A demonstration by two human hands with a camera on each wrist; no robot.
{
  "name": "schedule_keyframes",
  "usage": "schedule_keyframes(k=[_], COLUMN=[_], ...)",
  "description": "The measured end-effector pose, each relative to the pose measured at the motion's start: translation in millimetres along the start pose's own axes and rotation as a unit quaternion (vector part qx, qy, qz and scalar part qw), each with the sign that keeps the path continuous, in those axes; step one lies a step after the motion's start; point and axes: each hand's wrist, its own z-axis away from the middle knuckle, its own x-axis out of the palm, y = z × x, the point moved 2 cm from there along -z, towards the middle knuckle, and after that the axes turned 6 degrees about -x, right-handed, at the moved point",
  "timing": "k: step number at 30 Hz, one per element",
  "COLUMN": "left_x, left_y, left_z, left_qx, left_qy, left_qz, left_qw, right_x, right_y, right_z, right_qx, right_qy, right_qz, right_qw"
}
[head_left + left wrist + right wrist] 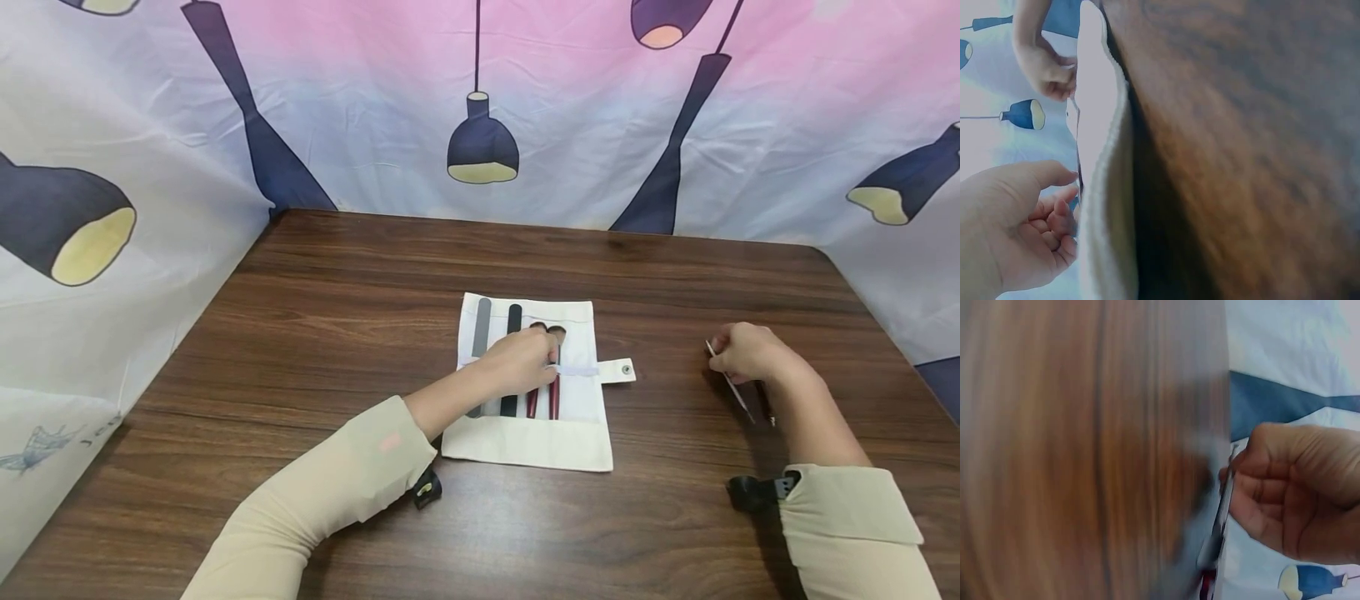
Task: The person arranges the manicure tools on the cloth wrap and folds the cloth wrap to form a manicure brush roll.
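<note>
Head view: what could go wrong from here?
The thin tool could slip or swing, as the right hand pinches it with the fingertips. The left hand, over the brushes, might knock them askew; it also hides where they meet the strap, so a loose fit could go unnoticed.

Table point(360, 258), 1: brown wood grain with dark streaks, rounded far corners, soft pale sheen point(510, 510) on the near part of the top. Backdrop point(375, 142), creased sheeting, hung behind the table and along its left and right sides: pink above, passing to pale blue and whitish grey, printed in navy with lamp shades, 1 shown whole at centre point(482, 142) on a thin cord, and 2 tapering bands reaching the far table edge; faint butterfly point(37, 448) and partial lettering point(100, 428) low at left.
</note>
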Motion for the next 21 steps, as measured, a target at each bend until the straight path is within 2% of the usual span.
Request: schedule_keyframes(k=[2, 4, 7, 10, 13, 17, 21], left_x=[0.9, 2.6, 5.3, 7.8, 9.6, 11.4, 13.3], left_y=[2.7, 5.1, 8.5, 11.1, 13.1, 15.8, 17.9], left_z=[-1.6, -3.1, -4.7, -6.1, -8.2, -10.9, -12.3], left_qx=[0.004, 0.007, 0.009, 0.003, -0.012, -0.037, -0.059], left_qy=[0.002, -0.001, -0.006, -0.008, -0.002, -0.002, -0.001], left_qz=[-0.001, -0.002, -0.007, -0.017, -0.022, -0.015, -0.010], left_qw=[1.0000, 1.0000, 0.9999, 0.9998, 0.9997, 0.9992, 0.9982], right_x=[1.2, 2.4, 4.2, 6.6, 9.1, 12.8, 18.4], right_y=[-7.5, -16.8, -31.9, -47.0, -60.3, -74.0, -85.0], right_z=[-2.4, -5.2, -9.0, -13.3, -18.9, -25.8, -31.7], right_qx=[-0.021, -0.044, -0.082, -0.112, -0.139, -0.154, -0.150], right_qy=[0.026, 0.069, 0.157, 0.246, 0.307, 0.359, 0.381], right_qz=[-0.013, -0.023, -0.026, -0.044, -0.095, -0.160, -0.219], right_qw=[0.9994, 0.9964, 0.9838, 0.9618, 0.9366, 0.9067, 0.8859])
